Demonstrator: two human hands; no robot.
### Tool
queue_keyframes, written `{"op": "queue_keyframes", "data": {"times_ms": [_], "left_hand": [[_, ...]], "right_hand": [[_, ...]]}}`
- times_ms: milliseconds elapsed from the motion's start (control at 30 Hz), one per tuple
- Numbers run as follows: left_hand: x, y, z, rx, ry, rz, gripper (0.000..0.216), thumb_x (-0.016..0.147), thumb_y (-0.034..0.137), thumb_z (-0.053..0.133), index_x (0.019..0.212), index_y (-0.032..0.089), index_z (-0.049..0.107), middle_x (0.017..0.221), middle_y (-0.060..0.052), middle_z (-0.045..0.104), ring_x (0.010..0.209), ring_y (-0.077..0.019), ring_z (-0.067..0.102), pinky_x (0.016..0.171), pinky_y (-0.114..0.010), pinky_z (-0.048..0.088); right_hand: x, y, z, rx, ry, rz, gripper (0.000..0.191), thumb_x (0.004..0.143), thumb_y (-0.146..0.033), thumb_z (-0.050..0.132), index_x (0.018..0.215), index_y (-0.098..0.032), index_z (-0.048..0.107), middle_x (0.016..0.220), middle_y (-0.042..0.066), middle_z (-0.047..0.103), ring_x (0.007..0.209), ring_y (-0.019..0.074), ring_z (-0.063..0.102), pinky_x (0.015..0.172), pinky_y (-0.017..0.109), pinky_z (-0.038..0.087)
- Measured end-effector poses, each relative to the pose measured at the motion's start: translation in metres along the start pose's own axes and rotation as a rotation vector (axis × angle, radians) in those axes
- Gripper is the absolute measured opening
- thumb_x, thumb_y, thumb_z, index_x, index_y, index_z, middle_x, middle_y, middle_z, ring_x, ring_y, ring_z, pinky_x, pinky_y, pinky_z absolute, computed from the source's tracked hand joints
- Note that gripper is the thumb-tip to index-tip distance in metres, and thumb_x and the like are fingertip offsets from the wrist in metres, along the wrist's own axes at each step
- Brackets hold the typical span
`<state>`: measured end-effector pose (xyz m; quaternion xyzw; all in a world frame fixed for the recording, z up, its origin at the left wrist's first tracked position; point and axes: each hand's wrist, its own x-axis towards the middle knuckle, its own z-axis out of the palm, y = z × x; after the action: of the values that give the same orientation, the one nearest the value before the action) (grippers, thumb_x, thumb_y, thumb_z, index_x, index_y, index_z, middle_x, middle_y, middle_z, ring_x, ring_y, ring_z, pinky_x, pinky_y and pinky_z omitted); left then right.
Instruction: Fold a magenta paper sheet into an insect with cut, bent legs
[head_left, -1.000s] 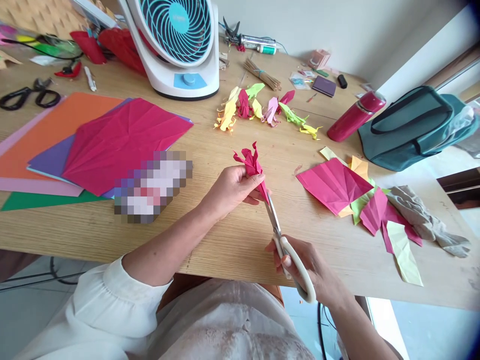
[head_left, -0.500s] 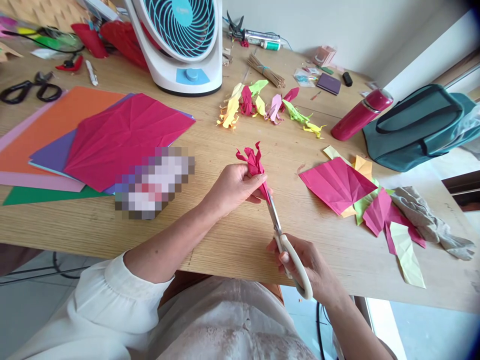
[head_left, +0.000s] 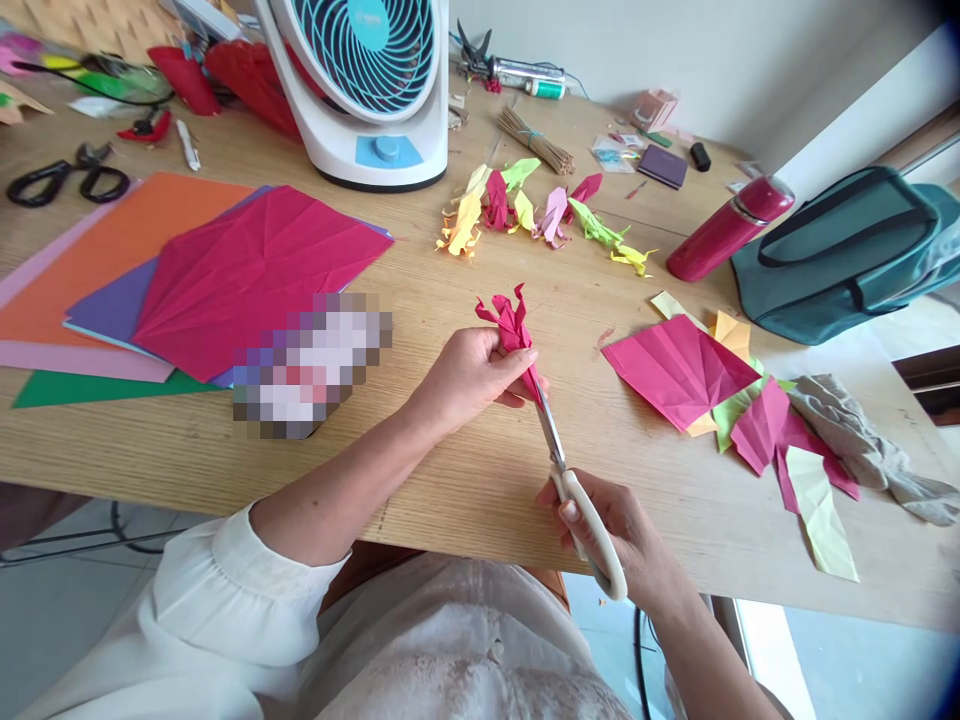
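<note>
Above the front of the table, my left hand [head_left: 480, 370] pinches a crimson folded-paper figure [head_left: 511, 318] whose curled, pointed limbs stick out at the far end. My right hand [head_left: 611, 525] is wrapped round the cream handles of a pair of scissors [head_left: 555, 440]. The blades point away from me and meet the lower, narrow end of the figure, just by my left fingers. Whether the paper lies between the blades I cannot tell. Beyond my hands stand several small origami creatures [head_left: 555, 215] in yellow, orange, pink, crimson and green.
Coloured paper sheets [head_left: 195, 205] lie on the left, near black-handled scissors [head_left: 94, 175] and a blurred-out object [head_left: 307, 370]. Behind stands a white fan [head_left: 397, 160]. On the right are paper pieces [head_left: 679, 370], a grey cloth [head_left: 862, 440], a crimson flask [head_left: 727, 230] and a teal bag [head_left: 825, 260].
The whole view has shifted slightly, with things sitting a little further right. My hands, the paper figure and the scissors keep nearly the same pose.
</note>
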<state>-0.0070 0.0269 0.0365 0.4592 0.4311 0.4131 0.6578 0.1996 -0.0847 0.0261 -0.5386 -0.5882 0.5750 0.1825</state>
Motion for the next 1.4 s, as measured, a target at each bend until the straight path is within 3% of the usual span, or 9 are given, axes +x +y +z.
{"op": "queue_keyframes", "data": {"times_ms": [467, 833, 1400], "left_hand": [[0.0004, 0.0017, -0.0011, 0.012, -0.013, 0.013, 0.022, 0.09, 0.032, 0.066, 0.08, 0.014, 0.06, 0.081, -0.009, 0.079, 0.067, -0.0164, 0.075, 0.054, -0.02, 0.055], [0.0, 0.0033, 0.0006, 0.004, 0.016, 0.0, 0.019, 0.091, 0.03, 0.065, 0.083, 0.014, 0.058, 0.08, -0.009, 0.079, 0.066, -0.0165, 0.075, 0.054, -0.02, 0.055], [-0.0008, 0.003, 0.0001, 0.036, 0.007, 0.005, 0.018, 0.092, 0.029, 0.062, 0.081, 0.014, 0.06, 0.083, -0.009, 0.079, 0.07, -0.0173, 0.077, 0.054, -0.019, 0.056]], "right_hand": [[0.0005, -0.0004, -0.0007, 0.019, -0.013, 0.001, 0.048, 0.09, -0.064, 0.056, 0.093, -0.017, 0.066, 0.07, 0.0, 0.053, 0.06, 0.0119, 0.039, 0.052, 0.026, 0.031], [0.002, -0.0004, 0.0, 0.01, -0.01, 0.002, 0.048, 0.091, -0.064, 0.056, 0.093, -0.017, 0.066, 0.07, 0.0, 0.054, 0.063, 0.0134, 0.044, 0.059, 0.027, 0.037], [0.002, 0.0064, 0.0008, 0.008, 0.003, -0.023, 0.05, 0.094, -0.065, 0.051, 0.091, -0.017, 0.065, 0.069, 0.0, 0.051, 0.063, 0.0129, 0.043, 0.057, 0.027, 0.032]]}}
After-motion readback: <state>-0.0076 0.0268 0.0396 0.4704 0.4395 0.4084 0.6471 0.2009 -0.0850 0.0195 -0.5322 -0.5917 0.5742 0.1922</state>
